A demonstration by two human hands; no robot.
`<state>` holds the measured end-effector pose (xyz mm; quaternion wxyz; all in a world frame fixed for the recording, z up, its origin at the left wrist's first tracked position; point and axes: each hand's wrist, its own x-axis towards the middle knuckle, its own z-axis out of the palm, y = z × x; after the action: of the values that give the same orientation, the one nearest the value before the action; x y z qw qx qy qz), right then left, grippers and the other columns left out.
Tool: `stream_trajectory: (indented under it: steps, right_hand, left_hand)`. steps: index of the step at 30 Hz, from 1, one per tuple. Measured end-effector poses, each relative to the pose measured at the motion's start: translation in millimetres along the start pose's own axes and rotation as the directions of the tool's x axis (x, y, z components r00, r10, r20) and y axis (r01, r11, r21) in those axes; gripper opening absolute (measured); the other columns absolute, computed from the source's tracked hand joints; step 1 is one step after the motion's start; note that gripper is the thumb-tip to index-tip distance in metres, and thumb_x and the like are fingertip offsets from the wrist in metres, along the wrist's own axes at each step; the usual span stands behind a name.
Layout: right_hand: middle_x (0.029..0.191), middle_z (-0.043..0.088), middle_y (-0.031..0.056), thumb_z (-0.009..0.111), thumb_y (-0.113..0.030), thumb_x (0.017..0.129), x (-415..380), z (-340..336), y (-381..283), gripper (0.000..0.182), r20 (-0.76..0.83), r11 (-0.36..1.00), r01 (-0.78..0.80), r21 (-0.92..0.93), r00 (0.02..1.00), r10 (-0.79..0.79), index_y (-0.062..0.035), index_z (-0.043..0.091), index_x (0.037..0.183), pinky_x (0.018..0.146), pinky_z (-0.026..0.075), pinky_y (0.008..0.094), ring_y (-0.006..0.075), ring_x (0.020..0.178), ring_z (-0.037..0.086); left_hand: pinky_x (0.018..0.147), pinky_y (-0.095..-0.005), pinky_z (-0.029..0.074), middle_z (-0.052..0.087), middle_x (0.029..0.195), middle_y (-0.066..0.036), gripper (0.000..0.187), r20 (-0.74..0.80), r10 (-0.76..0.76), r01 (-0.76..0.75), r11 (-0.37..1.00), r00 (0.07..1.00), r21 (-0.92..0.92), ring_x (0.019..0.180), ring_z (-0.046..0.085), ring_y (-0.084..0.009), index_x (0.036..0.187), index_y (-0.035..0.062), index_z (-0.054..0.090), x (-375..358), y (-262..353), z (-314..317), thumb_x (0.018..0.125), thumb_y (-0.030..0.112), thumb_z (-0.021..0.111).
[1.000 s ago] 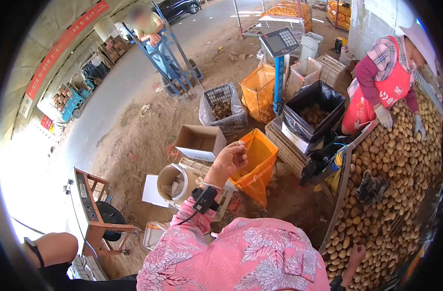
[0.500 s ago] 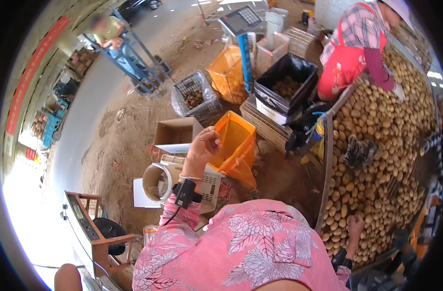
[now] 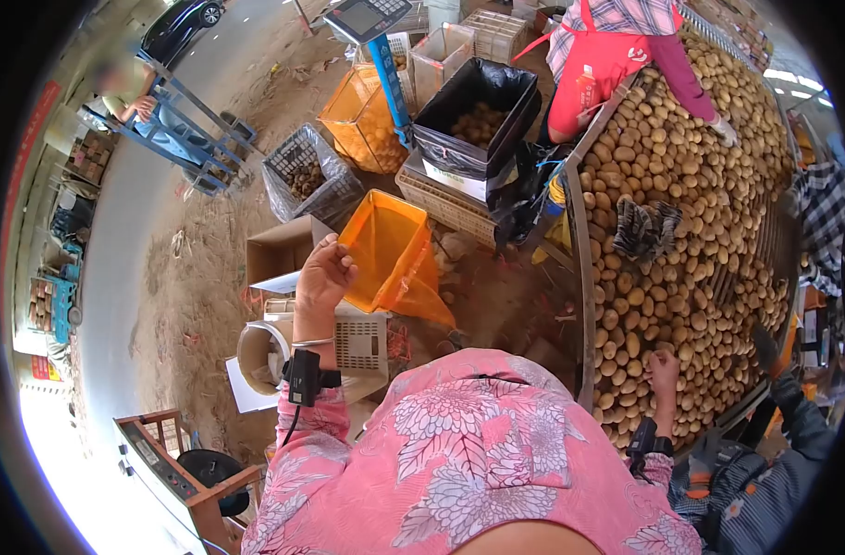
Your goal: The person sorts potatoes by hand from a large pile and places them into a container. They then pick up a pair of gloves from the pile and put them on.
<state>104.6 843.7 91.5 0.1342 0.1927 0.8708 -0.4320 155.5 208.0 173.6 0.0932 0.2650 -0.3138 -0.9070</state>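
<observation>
fingers of the left hand pinch the orange bag rim, so keep it wide while the right hand closes loosely on potatoes at the table's near edge

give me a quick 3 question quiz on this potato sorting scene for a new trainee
1. True or false: the person's right hand rests on the potatoes.
2. What is the left hand at?
A. the rim of the orange bag
B. the black-lined bin
C. the cardboard box
3. Fill in: the pair of gloves lies on top of the ____.

Key
1. True.
2. A: the raised left hand is at the orange bag's rim.
3. Potatoes: the gloves lie on the pile, apart from both hands.
</observation>
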Motion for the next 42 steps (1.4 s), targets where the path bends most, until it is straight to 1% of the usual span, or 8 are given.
stream_trajectory:
  steps: [3,6,12,19,21,33,40,42]
  right_hand:
    - [0.064,0.056,0.0065,0.053,-0.019,0.086,7,1,11,0.021,-0.017,0.999,0.042,0.006,0.999,-0.041,0.0013,0.055,0.091,0.045,0.043,0.0288,0.0133,0.05,0.054]
    - [0.067,0.059,0.0082,0.053,-0.017,0.086,9,-2,13,0.02,0.025,0.999,0.017,0.034,1.0,-0.018,0.0019,0.057,0.091,0.05,0.047,0.029,0.014,0.055,0.057]
    - [0.063,0.058,0.0064,0.053,-0.017,0.085,12,-3,21,0.019,0.029,0.995,0.059,0.086,0.998,-0.061,0.0012,0.057,0.087,0.047,0.045,0.0278,0.0136,0.051,0.057]
    - [0.062,0.058,0.0051,0.053,-0.018,0.085,15,-5,22,0.018,0.047,0.993,0.048,0.107,0.997,-0.053,-0.0004,0.058,0.087,0.044,0.042,0.0262,0.0131,0.049,0.057]
    - [0.061,0.057,0.0049,0.053,-0.018,0.085,12,-3,15,0.019,0.015,0.998,-0.004,0.07,1.0,0.003,0.0001,0.057,0.087,0.042,0.041,0.0253,0.0127,0.049,0.057]
    - [0.061,0.057,0.0057,0.053,-0.018,0.086,12,-3,15,0.02,0.012,0.995,-0.018,0.099,1.0,0.017,0.0012,0.058,0.088,0.041,0.04,0.0255,0.0132,0.048,0.056]
    - [0.06,0.056,0.0062,0.052,-0.017,0.086,6,-3,7,0.02,0.029,0.992,-0.018,0.124,0.999,0.014,0.0016,0.058,0.088,0.04,0.04,0.0257,0.0133,0.048,0.055]
    - [0.06,0.056,0.0058,0.053,-0.017,0.086,5,-2,6,0.019,0.01,0.992,0.007,0.126,1.0,-0.009,0.0009,0.058,0.087,0.04,0.04,0.0256,0.0134,0.047,0.055]
  left_hand:
    - [0.058,-0.0293,0.049,0.058,0.074,-0.002,0.011,-0.011,0.013,-0.013,1.0,1.0,0.009,0.062,0.055,-0.0148,0.095,0.0125,0.054,-3,1,-1,0.085,0.01,0.051]
    - [0.057,-0.0289,0.049,0.058,0.074,-0.001,0.01,-0.019,0.02,-0.019,1.0,1.0,0.023,0.062,0.055,-0.0145,0.095,0.0123,0.053,-3,2,-5,0.085,0.01,0.051]
    - [0.057,-0.0284,0.049,0.057,0.074,0.0,0.009,-0.029,0.017,-0.016,1.0,0.999,0.024,0.062,0.055,-0.0138,0.094,0.0127,0.054,-2,2,-5,0.085,0.012,0.051]
    - [0.057,-0.0286,0.049,0.057,0.073,0.0,0.009,-0.022,0.022,-0.022,1.0,1.0,0.017,0.061,0.055,-0.014,0.094,0.0131,0.054,-3,2,-8,0.085,0.011,0.051]
    - [0.057,-0.0289,0.049,0.058,0.073,0.0,0.01,-0.024,0.029,-0.029,0.999,0.999,0.017,0.061,0.055,-0.0143,0.094,0.013,0.054,-4,2,-7,0.085,0.01,0.051]
    - [0.056,-0.0291,0.05,0.058,0.073,-0.002,0.01,0.011,0.02,-0.02,1.0,1.0,0.004,0.062,0.056,-0.015,0.094,0.0119,0.053,-3,2,-1,0.085,0.009,0.049]
    - [0.055,-0.0289,0.05,0.058,0.071,-0.001,0.009,-0.019,0.006,-0.006,1.0,1.0,0.005,0.061,0.056,-0.015,0.093,0.0117,0.054,-1,1,0,0.085,0.008,0.05]
    - [0.058,-0.0295,0.05,0.057,0.075,-0.001,0.011,0.01,-0.003,0.002,1.0,1.0,0.021,0.062,0.056,-0.0147,0.096,0.0124,0.051,1,1,-3,0.086,0.01,0.05]
